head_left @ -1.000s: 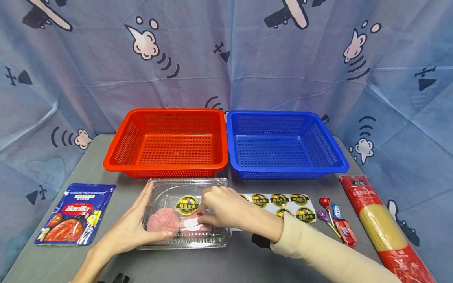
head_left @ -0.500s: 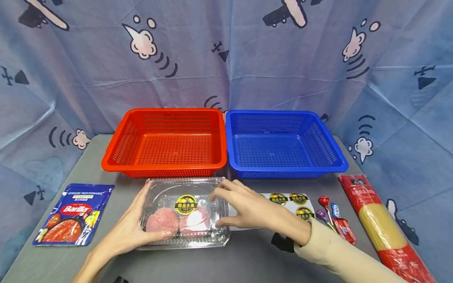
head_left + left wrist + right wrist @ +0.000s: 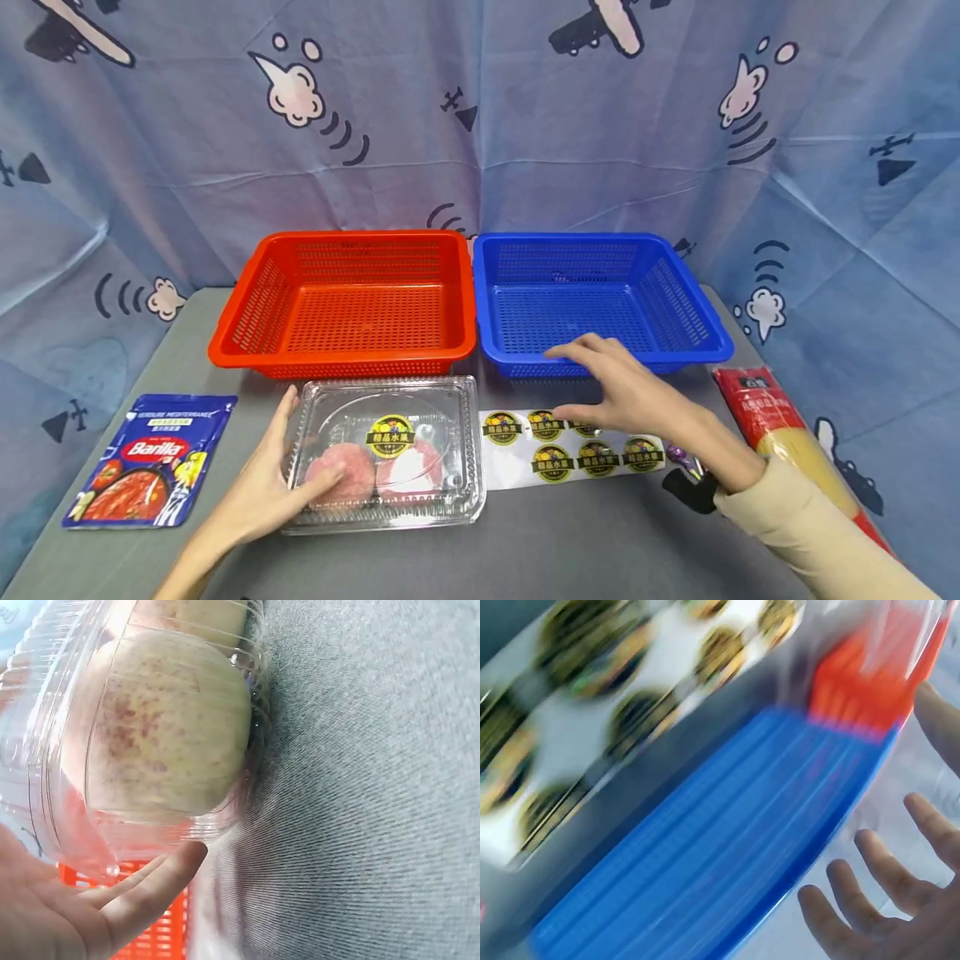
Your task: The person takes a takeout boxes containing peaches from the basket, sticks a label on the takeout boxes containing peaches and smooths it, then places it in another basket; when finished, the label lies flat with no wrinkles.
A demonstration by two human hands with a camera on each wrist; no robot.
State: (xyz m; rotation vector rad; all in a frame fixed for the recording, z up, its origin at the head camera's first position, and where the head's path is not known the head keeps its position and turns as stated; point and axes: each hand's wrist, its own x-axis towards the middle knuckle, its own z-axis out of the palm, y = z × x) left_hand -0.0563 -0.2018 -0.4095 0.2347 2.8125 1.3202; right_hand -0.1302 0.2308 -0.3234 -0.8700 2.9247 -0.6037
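Note:
A clear plastic clamshell box with two pinkish round fruits and a yellow-black sticker on its lid lies on the grey table. My left hand holds the box at its left side, thumb on the lid; the left wrist view shows a fruit through the plastic and my fingers beside it. My right hand hovers open, fingers spread, above the sticker sheet and in front of the blue basket. The right wrist view is blurred, showing the sticker sheet and the blue basket.
A red basket stands left of the blue one, both at the back of the table. A Barilla sauce pouch lies at the left. A spaghetti pack lies at the right edge, small candies partly hidden behind my right wrist.
My right hand left the box lid and moved right, over the sticker sheet. The left hand stays on the box.

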